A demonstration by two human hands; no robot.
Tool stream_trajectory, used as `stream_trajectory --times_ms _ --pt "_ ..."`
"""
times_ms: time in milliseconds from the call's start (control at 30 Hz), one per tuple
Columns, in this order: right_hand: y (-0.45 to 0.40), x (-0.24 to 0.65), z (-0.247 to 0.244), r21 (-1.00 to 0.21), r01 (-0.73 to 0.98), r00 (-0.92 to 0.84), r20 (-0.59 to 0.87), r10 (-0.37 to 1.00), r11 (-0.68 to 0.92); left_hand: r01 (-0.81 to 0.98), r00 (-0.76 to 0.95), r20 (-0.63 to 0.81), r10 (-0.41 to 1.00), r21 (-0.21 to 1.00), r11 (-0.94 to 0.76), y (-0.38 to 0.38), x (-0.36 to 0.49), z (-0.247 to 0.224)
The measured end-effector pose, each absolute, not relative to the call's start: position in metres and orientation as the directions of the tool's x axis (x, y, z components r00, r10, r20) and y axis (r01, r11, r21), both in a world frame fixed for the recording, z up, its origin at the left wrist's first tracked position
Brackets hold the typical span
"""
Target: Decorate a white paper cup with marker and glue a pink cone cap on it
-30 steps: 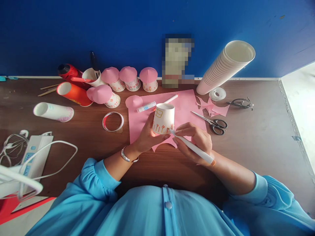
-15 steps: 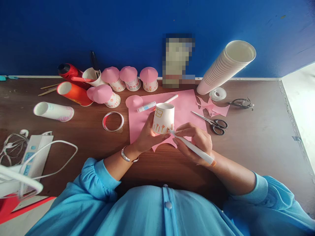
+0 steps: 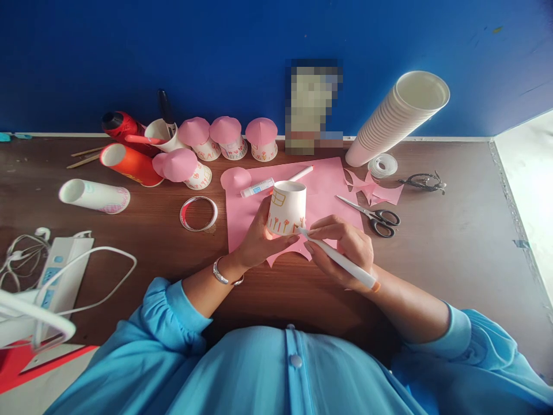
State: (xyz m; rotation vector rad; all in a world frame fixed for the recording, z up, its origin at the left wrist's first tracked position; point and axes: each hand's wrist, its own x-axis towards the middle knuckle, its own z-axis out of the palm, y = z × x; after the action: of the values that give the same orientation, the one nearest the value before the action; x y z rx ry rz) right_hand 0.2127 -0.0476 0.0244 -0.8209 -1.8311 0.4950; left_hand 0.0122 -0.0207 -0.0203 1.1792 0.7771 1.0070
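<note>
My left hand (image 3: 259, 241) grips a white paper cup (image 3: 290, 206) by its side and lower edge. A yellow window outline and a row of red and orange flowers are drawn on the cup. In my right hand (image 3: 343, 251) is a white marker (image 3: 345, 264) with an orange end, its tip at the cup's lower right edge. Beneath the cup lies a pink paper sheet (image 3: 328, 184) with curved cut-outs. On that sheet rest a glue stick (image 3: 257, 188) and another white marker (image 3: 302, 172).
Scissors (image 3: 382, 222), pink scraps (image 3: 371, 187), a ribbon roll (image 3: 382, 165) and a tall cup stack (image 3: 397, 118) stand right. Left are a tape roll (image 3: 198, 214), a decorated cup (image 3: 95, 196), pink-roofed cups (image 3: 261, 138), a red cup (image 3: 132, 164) and a power strip (image 3: 64, 282).
My right hand and the marker have shifted very slightly at the cup's lower edge. The cup and my left hand stay in place.
</note>
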Motion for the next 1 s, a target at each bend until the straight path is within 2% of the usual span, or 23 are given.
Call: stream_trajectory --times_ms 1000 --pt "-0.0481 0.2111 0.0245 -0.67 0.341 -0.213 0.628 0.748 0.659 -0.249 0.378 0.01 0.926 0.964 0.091 -0.0217 0.0134 -0.0146"
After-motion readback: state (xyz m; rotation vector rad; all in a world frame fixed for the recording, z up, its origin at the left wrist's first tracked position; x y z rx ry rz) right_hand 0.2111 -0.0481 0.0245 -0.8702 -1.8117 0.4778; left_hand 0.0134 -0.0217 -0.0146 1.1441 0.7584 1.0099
